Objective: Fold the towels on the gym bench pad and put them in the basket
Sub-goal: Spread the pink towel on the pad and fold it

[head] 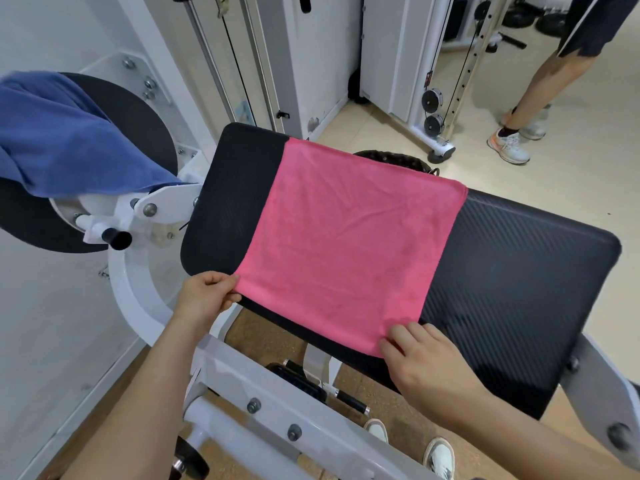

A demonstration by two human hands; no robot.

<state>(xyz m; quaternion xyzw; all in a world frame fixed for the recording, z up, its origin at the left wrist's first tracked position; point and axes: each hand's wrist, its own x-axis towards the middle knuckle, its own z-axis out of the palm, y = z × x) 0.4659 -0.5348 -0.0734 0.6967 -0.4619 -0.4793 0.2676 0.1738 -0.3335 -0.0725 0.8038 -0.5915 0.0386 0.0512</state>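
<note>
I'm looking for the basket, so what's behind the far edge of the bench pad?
A dark woven basket peeks above the bench pad, just beyond the pink towel. Only its rim shows; its body and contents are hidden.

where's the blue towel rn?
Head view, upper left: the blue towel is draped over the round black roller pad, left of the bench pad.

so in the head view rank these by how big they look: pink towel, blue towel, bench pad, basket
1. bench pad, largest
2. pink towel, spread flat on the pad
3. blue towel, bunched, partly out of frame and nearer the camera, so its rank is unsure
4. basket, only a sliver of rim shows behind the pad
</note>
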